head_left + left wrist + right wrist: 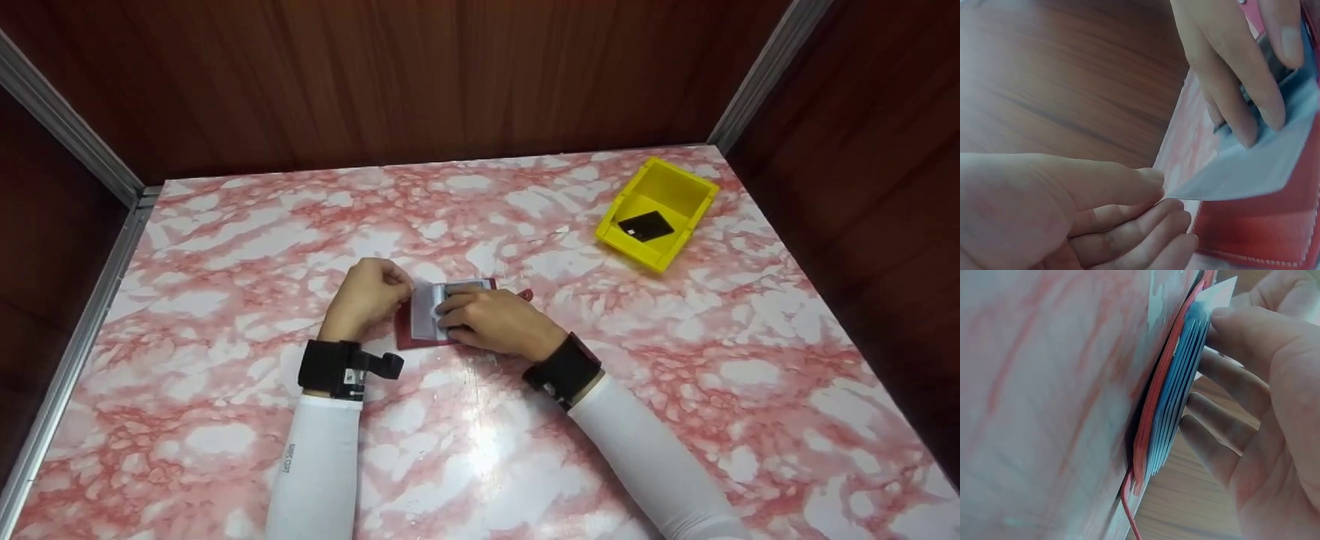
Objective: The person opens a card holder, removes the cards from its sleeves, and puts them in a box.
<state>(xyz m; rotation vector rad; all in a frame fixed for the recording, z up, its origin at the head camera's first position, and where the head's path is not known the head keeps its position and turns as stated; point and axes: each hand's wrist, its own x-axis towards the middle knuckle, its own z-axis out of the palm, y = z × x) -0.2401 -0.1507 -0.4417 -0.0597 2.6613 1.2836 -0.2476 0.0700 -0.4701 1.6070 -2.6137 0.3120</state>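
A red card wallet lies spread on the table, its clear plastic sleeves fanned between the covers. My left hand pinches the outer corner of one sleeve between thumb and fingertips, lifting it off the red cover. On the wallet's right half, my right hand rests its fairly straight, spread fingers on the sleeves. Something dark shows beneath those fingers, partly hidden. From the right wrist, the stack of sleeves appears edge-on beside the red cover.
A yellow bin stands at the back right of the marbled table, with a black card inside. A red strap end sticks out right of the wallet. Brown wood-grain panels enclose the table behind and at the sides.
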